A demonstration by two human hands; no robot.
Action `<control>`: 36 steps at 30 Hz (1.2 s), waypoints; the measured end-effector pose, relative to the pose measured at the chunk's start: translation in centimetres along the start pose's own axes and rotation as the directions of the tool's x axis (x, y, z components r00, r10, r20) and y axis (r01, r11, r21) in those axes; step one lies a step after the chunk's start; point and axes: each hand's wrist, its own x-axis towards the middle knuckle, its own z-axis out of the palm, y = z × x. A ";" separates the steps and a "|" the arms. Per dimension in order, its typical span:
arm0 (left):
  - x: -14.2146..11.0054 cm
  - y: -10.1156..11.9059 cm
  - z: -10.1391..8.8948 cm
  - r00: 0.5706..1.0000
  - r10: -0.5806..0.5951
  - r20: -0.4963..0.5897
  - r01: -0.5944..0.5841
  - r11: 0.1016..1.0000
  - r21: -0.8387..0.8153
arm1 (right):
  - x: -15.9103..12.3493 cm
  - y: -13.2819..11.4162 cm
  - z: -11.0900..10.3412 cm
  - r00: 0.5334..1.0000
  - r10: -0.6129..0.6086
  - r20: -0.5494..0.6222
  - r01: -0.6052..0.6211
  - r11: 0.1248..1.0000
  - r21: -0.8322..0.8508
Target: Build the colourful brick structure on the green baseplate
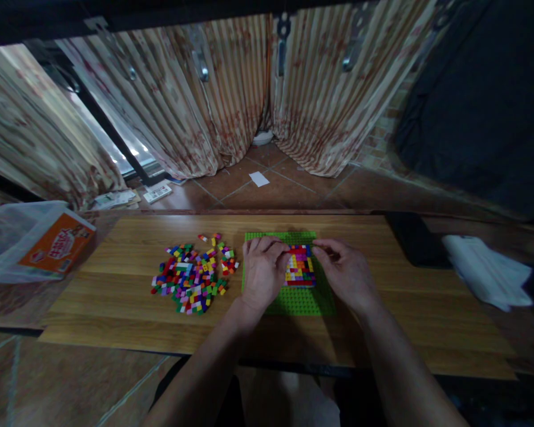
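"What's going on at the brick block (300, 270)?"

"The left hand (264, 270) curls over its left side; the right hand (349, 273), well apart, bends its fingers at the far right corner. I can't tell whether either grips a brick."

"Which step, then?"

"Setting or straightening bricks along the far edge, I'd judge. The next move calls for studs lined up and an even press."

"And the materials, from the near side?"

"Smooth wood-grain table (160, 332) first, then the green baseplate (300, 303), studded with round bumps. Farther in on it sits the block, a many-coloured plastic rectangle. To the left lies a heap of loose bricks (191, 279), small and square-cornered."

"Past the table?"

"Floor tiles (293, 184) with pale joints, then patterned cloth curtains (231, 101) in deep folds."
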 end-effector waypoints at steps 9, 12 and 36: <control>0.3 -0.1 0.6 0.999 -0.044 -0.024 0.042 0.997 -0.063 | 0.4 0.2 1.7 0.989 0.133 0.071 -0.141 0.981 0.133; 0.4 -0.1 0.7 0.997 -0.080 -0.005 0.079 0.991 -0.111 | 0.7 0.3 2.4 0.981 0.173 0.087 -0.184 0.974 0.133; 1.6 -0.5 2.2 0.837 -0.451 0.310 0.541 0.597 -0.592 | 1.0 1.1 3.9 0.952 0.294 0.078 -0.304 0.896 0.324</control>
